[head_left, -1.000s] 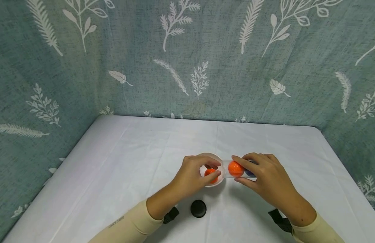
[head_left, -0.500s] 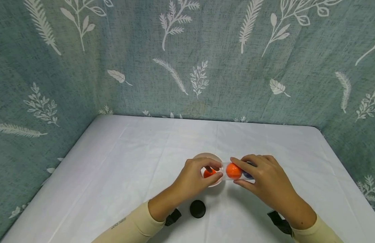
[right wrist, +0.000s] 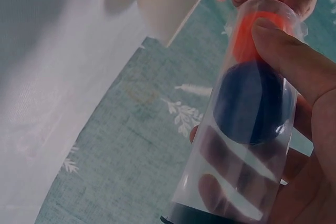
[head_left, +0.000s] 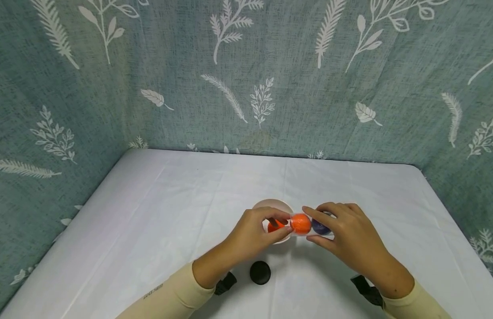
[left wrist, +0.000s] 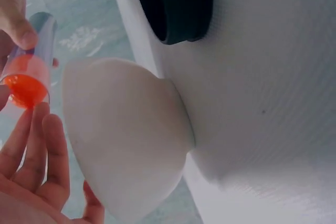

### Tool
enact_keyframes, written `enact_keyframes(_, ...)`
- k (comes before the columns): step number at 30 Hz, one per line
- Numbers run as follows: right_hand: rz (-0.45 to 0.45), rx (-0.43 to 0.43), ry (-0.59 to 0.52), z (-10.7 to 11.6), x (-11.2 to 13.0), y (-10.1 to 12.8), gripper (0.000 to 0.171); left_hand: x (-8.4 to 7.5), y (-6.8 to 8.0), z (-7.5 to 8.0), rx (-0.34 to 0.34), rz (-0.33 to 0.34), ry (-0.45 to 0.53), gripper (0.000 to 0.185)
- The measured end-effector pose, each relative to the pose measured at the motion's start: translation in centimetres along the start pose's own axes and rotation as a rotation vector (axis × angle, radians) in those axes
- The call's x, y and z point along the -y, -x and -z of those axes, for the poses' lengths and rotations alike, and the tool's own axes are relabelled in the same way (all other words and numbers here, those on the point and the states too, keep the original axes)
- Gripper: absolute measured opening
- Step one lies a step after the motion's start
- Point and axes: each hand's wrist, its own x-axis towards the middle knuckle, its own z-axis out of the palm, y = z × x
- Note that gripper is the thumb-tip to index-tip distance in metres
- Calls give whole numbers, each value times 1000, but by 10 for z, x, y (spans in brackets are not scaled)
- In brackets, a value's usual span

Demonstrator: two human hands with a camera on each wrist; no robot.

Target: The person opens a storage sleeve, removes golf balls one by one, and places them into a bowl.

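My right hand [head_left: 344,228] grips a clear tube [right wrist: 199,182], thumb on one side and fingers wrapped behind it. Inside sit a dark blue ball [right wrist: 252,103] and, at the mouth end, an orange ball [head_left: 300,224]. The tube lies nearly level in the head view, its mouth pointing left. My left hand [head_left: 254,228] meets that mouth, thumb and fingertips on either side of the orange ball [left wrist: 25,90]. Below the left hand stands a white bowl [left wrist: 123,135]; a second orange ball [head_left: 273,226] shows in it, partly hidden by the fingers.
A round black cap [head_left: 260,273] lies on the white-covered table [head_left: 170,212], nearer to me than the bowl. Leaf-patterned green curtain [head_left: 182,119] hangs behind the table and along its sides.
Within the tube, the orange ball has slid left to the mouth, reaching my left fingertips. The blue ball follows it and shows more. The tube has shifted slightly left; my left hand stays nearly still.
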Motion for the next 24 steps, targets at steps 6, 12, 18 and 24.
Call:
enact_keyframes(6, -7, 6, 8, 0, -1, 0, 67, -1, 0, 2, 13, 6, 19, 28)
enact_keyframes(12, 0, -20, 6, 2, -1, -1, 68, 0, 0, 2, 28, 29, 37, 33)
enact_keyframes(18, 13, -46, -4, 3, -2, 0, 68, 0, 1, 1, 14, 11, 67, 32)
enact_keyframes(24, 24, -48, 10, 5, -2, 1, 70, 1, 1, 1, 24, 34, 64, 32)
